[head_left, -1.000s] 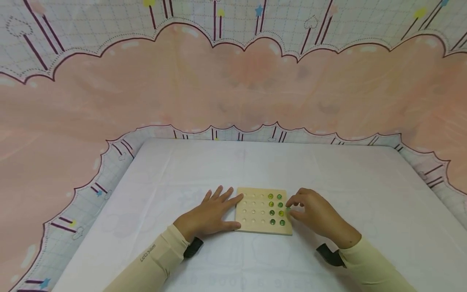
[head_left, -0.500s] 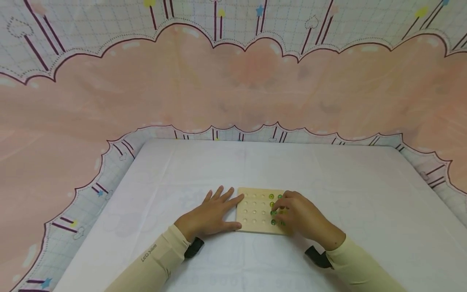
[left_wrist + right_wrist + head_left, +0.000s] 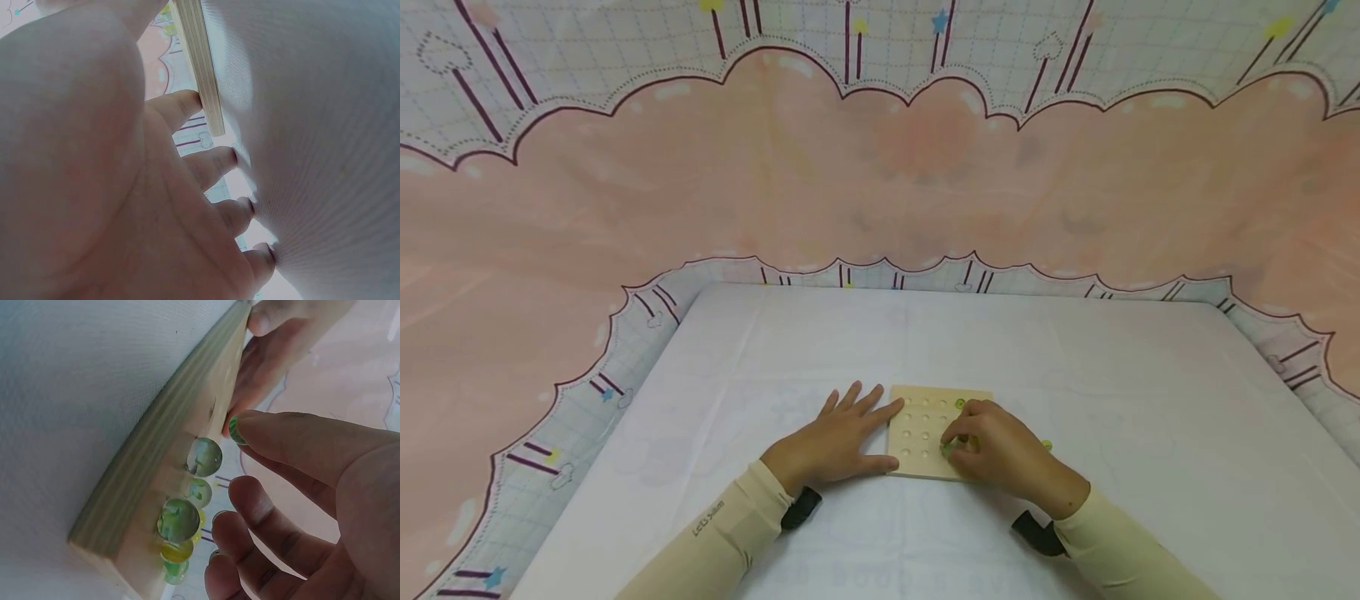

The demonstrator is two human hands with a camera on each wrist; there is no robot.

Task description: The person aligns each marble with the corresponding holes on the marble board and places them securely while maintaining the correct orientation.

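A pale wooden board (image 3: 916, 427) with rows of round hollows lies flat on the table. My left hand (image 3: 831, 442) rests at its left edge, fingers spread, with the thumb and index finger touching the board. Over the board, my right hand (image 3: 1000, 446) pinches a green marble (image 3: 235, 430) between thumb and index finger, above hollows left of the filled columns. In the right wrist view, green marbles (image 3: 178, 520) and a yellow marble (image 3: 177, 551) sit in the board's hollows. The right hand hides most of them from the head view, leaving one yellow marble (image 3: 960, 403) showing.
A white cloth covers the table (image 3: 820, 333). A small yellow-green ball (image 3: 1047, 446) shows just beside the right wrist. Behind the table hangs a patterned backdrop (image 3: 880, 183) in peach and white. Dark bands (image 3: 1039, 533) are worn at both wrists.
My right hand has moved left from the board's right edge to over its middle, carrying the green marble. The yellow-green ball has come into view by the right wrist. The left hand stays put.
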